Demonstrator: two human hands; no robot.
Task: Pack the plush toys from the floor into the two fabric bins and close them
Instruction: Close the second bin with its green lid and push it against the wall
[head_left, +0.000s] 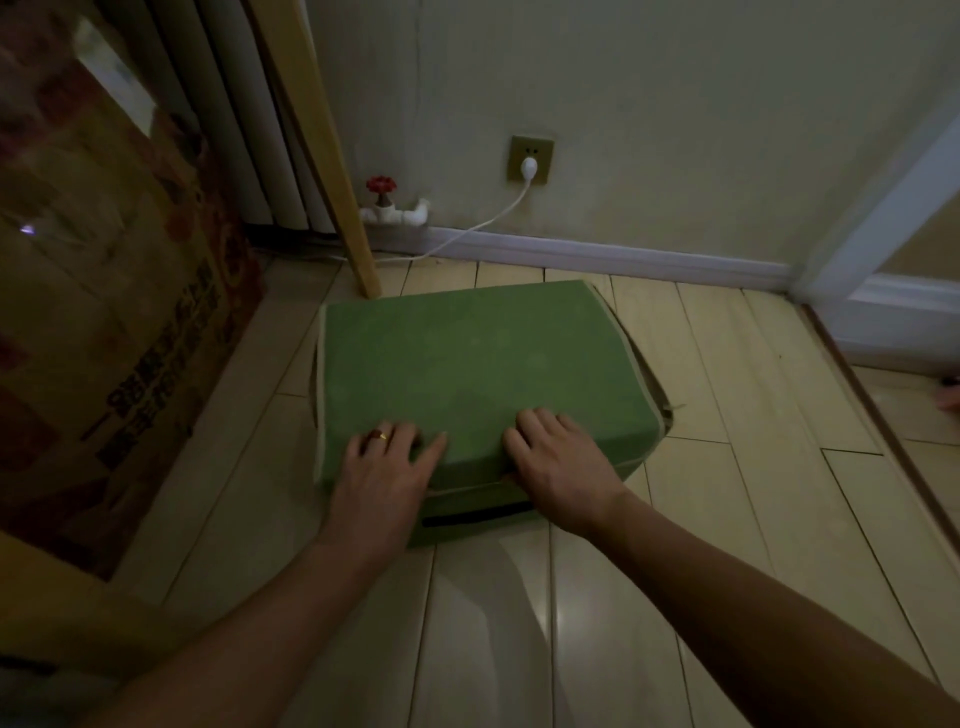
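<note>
Your forearms: both reach in from the bottom edge, bare, converging on the green fabric bin (478, 374).
Your left hand (387, 470): laid flat with fingers spread on the bin's near left corner, palm draped over the front edge; a gold ring (382, 436) sits on one finger.
Your right hand (558, 457): flat on the near edge of the lid (467, 364) just right of the bin's middle, fingers loosely spread, gripping nothing.
Bin look: a rectangular box of dull green cloth with pale beige piping along its edges; the flat lid is down over the top, and a dark slot handle (475, 518) shows on the front wall between your wrists.
Bin place: it stands on the pale wooden plank floor (727, 519), short of the skirting board.
Left of the bin: a large printed brown cardboard box (104, 312), well apart.
Behind the bin: a light wooden post (332, 166) near its far left corner, a red valve (381, 184) on white pipework, and a wall socket (530, 159) with a white plug and cable.
</note>
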